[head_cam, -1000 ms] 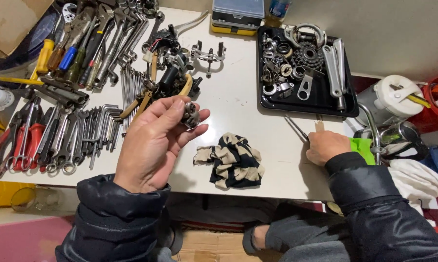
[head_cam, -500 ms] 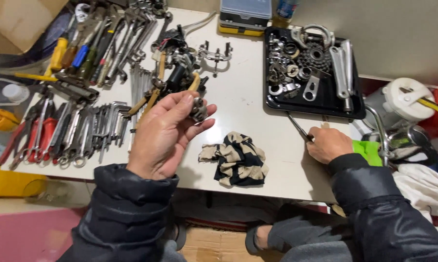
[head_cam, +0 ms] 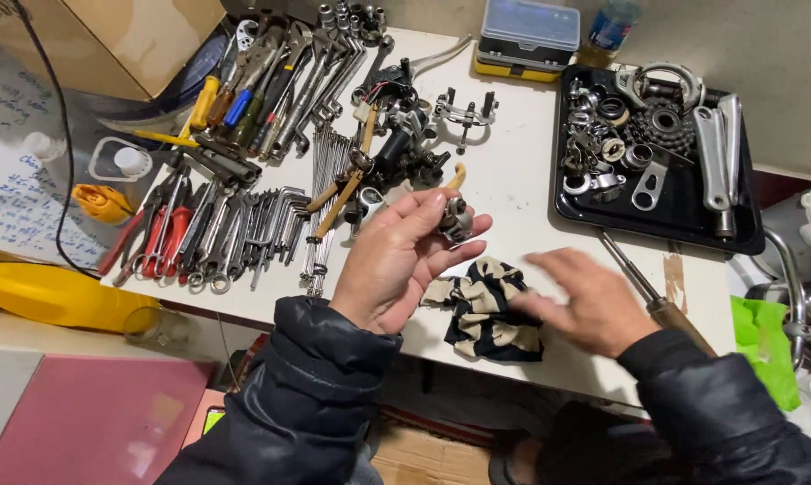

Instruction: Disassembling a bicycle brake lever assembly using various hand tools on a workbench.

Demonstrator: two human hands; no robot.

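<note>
Left hand [head_cam: 396, 265] gripping small metal part [head_cam: 455, 218] in fingertips; right hand [head_cam: 585, 301] open, blurred, over striped rag [head_cam: 486, 314] on table [head_cam: 513, 189].

A white table [head_cam: 522, 193] holds a rag [head_cam: 488, 312] striped black and cream near the front. At far right sits a black tray [head_cam: 684, 211] of silver-grey metal parts [head_cam: 643, 126]. On the left lie steel-grey wrenches [head_cam: 262, 220], pliers [head_cam: 158, 238] with red handles, and screwdrivers [head_cam: 215, 101] with yellow and blue handles. A case [head_cam: 527, 36] at the far edge is grey over yellow. Both sleeves [head_cam: 311, 395] are glossy black. A bright green cloth [head_cam: 765, 346] hangs at right.
</note>
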